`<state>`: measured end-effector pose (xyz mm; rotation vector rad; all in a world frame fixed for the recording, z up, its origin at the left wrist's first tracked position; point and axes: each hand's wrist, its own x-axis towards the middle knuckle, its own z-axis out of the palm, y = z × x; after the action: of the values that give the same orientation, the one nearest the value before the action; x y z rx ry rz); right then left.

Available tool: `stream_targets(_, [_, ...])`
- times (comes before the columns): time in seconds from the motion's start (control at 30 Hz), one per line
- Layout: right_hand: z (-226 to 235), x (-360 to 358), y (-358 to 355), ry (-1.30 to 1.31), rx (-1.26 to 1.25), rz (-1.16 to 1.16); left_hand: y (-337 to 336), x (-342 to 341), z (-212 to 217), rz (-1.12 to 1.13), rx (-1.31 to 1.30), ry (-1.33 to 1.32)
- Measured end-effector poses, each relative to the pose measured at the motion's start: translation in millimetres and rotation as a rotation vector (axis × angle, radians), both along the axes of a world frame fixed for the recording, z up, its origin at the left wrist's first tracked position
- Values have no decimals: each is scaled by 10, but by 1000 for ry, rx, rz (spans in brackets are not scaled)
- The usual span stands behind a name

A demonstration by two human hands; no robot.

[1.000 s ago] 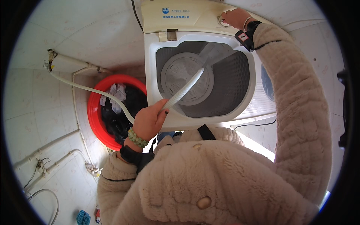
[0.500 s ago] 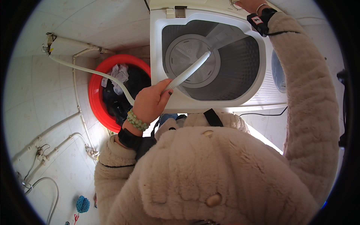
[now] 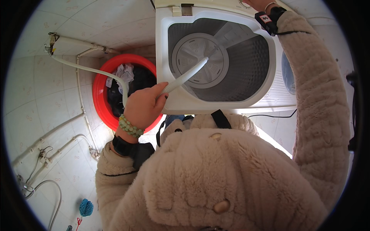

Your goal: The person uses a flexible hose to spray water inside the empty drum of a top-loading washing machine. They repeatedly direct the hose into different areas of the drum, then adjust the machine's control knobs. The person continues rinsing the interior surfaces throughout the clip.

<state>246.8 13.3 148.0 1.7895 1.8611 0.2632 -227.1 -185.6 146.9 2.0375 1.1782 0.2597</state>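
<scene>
My left hand (image 3: 144, 106) is closed around a pale ribbed hose (image 3: 181, 80). The hose's free end points into the grey tub (image 3: 246, 73) of a white washing machine (image 3: 216, 106), over the round ribbed disc (image 3: 199, 60) at its bottom. No water can be made out at the hose's end. Behind my left hand the hose runs back to a wall tap (image 3: 52, 38). My right hand (image 3: 259, 4) reaches to the machine's control panel, beside a round knob (image 3: 243, 4). The upper picture edge cuts off most of its fingers, so their grip is hidden.
A red basin (image 3: 101, 98) with dark and white cloth (image 3: 125, 73) stands left of the machine. Pipes (image 3: 79, 92) run along the tiled wall. A black cord (image 3: 273, 116) lies at the machine's front right. A blue scrubbing ball (image 3: 86, 208) is at lower left.
My left hand has moved left and slightly down, drawing the hose's end back toward me within the tub. The right hand stays by the knob. The view has shifted slightly.
</scene>
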Motion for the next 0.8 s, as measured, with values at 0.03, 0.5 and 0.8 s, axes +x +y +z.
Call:
stream_targets(0.03, [-4,-4,-4,6,5,-7,21,-36,49,0,50,31])
stream_targets(0.5, [-81,63,39,57,18,-49,37,-139,408,81,81,14])
stream_targets(0.8, [-143,61,75,124,62,-158,7,-201,512,-21,-63,-21])
